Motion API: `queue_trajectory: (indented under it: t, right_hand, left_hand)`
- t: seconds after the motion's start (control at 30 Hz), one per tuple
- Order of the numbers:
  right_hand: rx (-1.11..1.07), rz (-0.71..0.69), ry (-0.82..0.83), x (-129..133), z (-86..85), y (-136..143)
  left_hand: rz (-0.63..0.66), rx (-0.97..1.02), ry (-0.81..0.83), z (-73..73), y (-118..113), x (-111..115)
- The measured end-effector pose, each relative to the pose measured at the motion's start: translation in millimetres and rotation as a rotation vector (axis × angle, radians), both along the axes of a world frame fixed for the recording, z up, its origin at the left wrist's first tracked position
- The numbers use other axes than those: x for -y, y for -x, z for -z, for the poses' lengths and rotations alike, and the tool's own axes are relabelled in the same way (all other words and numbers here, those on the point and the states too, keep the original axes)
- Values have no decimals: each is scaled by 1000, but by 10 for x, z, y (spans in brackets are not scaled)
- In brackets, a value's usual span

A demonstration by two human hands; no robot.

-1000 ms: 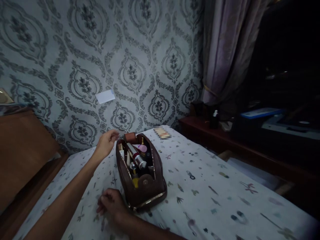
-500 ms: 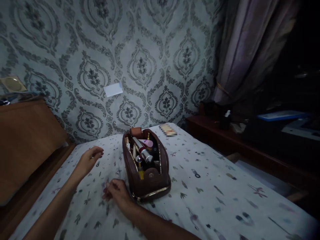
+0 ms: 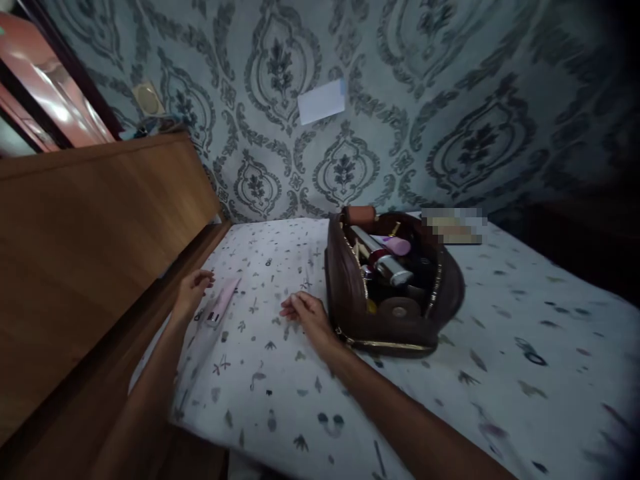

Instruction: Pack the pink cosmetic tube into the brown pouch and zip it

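Observation:
A dark brown zip bag (image 3: pixel 385 330) stands wide open on the bed, filled with toiletries. On top inside it lie a silver cylinder with a dark red band (image 3: pixel 383 259) and a pink-capped item (image 3: pixel 395 245). My right hand (image 3: pixel 309 319) hovers just left of the bag, fingers loosely bent, with nothing visible in it. My left hand (image 3: pixel 193 291) is farther left, by the wooden board, its fingers slightly curled and apart. Close to its right side a pale pink tube (image 3: pixel 225 299) lies on the sheet, not visibly gripped. Deeper contents of the bag are hidden in shadow.
A patterned white sheet (image 3: pixel 280 373) covers the bed. A tall wooden board (image 3: pixel 110 220) borders it on the left, and a papered wall (image 3: pixel 345 170) rises behind. Beyond the bag lies a blurred flat item (image 3: pixel 453 230). A white card (image 3: pixel 323 102) is on the wall.
My view has turned left and closer, so the bag appears farther right. My left hand has moved away from the bag. The pink tube, out of sight before, now shows beside it.

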State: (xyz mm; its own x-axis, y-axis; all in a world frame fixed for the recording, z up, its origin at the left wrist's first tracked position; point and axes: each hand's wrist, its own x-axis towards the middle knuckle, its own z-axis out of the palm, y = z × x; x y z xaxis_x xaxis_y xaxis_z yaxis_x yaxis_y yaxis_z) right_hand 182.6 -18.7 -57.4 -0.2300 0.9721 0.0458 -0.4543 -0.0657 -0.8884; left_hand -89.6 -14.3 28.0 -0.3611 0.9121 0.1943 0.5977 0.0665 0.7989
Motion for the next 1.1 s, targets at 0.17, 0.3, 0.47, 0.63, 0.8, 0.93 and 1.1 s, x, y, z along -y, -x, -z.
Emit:
queue_trajectory:
  t: [0.17,0.3,0.47,0.63,0.8,0.93,1.1]
  right_hand:
    - [7,5,7,11,-9,5]
    - [-3,3,17,28,-26,-8]
    - [17,6,8,30,-16,-12]
    - [1,9,25,13,-4,3]
    - [-16,21,47,20,-13,7]
    - [-2,31,47,33,-14,4]
    - [74,-21,20,51,-26,-10]
  left_hand:
    - [-20,-62,75,182,12,181]
    - [-27,-136,182,305,-100,310]
    - [-86,-179,223,324,-166,401]
    - [-17,0,194,267,-159,401]
    - [134,313,182,196,-246,360]
    - [258,505,160,154,-370,273]
    - [363,705,93,178,-515,51]
